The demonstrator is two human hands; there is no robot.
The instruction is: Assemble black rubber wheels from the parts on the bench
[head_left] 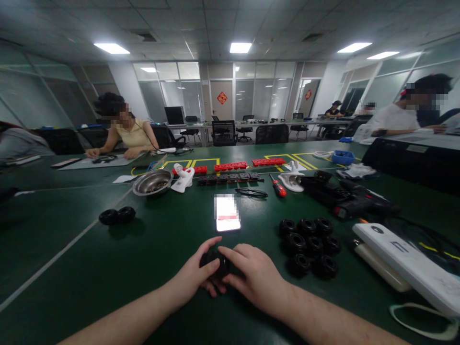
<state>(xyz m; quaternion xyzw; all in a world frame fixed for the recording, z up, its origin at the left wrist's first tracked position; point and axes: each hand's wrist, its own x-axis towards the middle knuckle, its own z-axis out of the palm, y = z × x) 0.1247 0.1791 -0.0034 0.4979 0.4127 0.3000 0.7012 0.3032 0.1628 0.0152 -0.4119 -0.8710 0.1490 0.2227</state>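
Both my hands are closed around a black wheel-like part (pixel 222 264) low over the green table. My left hand (pixel 201 268) grips its left side with the thumb across it. My right hand (pixel 247 268) pinches it from the right with thumb and index finger. Fingers cover much of the part. To the right lies a group of several similar black wheels (pixel 295 243), each with a ring-shaped centre. Two more black wheels (pixel 117 215) sit together at the left. Just beyond my hands is a phone (pixel 227 225) with a bright screen.
Behind the phone are a steel bowl (pixel 152 183), red strips (pixel 230 166), a black strip (pixel 230 178), glasses (pixel 251 192) and a red screwdriver (pixel 279 188). A black power tool (pixel 348 199) and a white device (pixel 406 263) lie right. A person (pixel 125 129) sits across the table.
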